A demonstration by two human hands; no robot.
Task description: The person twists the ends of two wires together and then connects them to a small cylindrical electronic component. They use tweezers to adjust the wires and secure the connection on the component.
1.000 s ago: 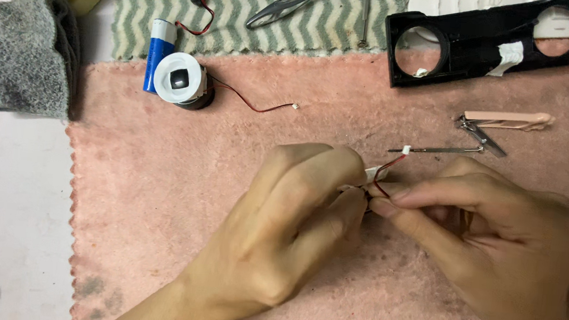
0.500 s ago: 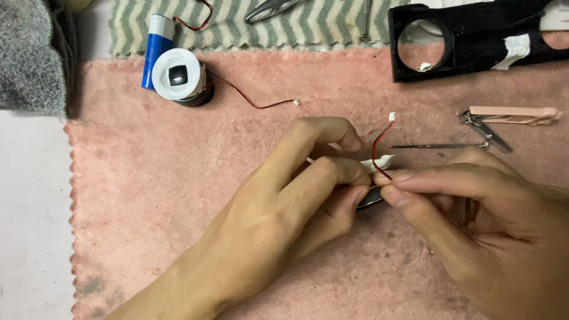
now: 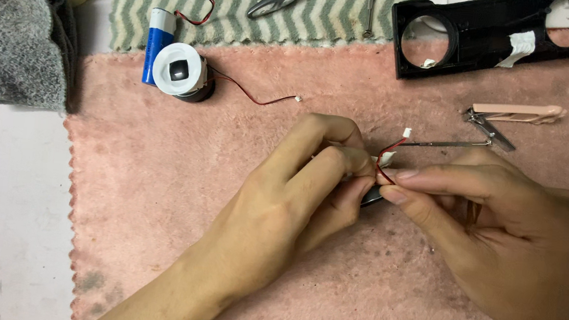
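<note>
While a big pink towel [image 3: 158, 190] covers the table, both hands meet in the middle of it. Up top lies a black case [image 3: 487, 44] with round holes, open and bare inside. Farther left sit a blue battery [image 3: 158, 44] and a small round white part [image 3: 180, 70] with a loose wire. The left hand [image 3: 288, 201] is curled, its fingers pinching a small dark part [image 3: 372, 196]. The right hand [image 3: 497, 233] pinches the same part with thumb and finger. A thin red wire [image 3: 389, 151] with a white plug sticks up between them. The work looks partway done, I think: the pieces lie apart, not yet joined.
</note>
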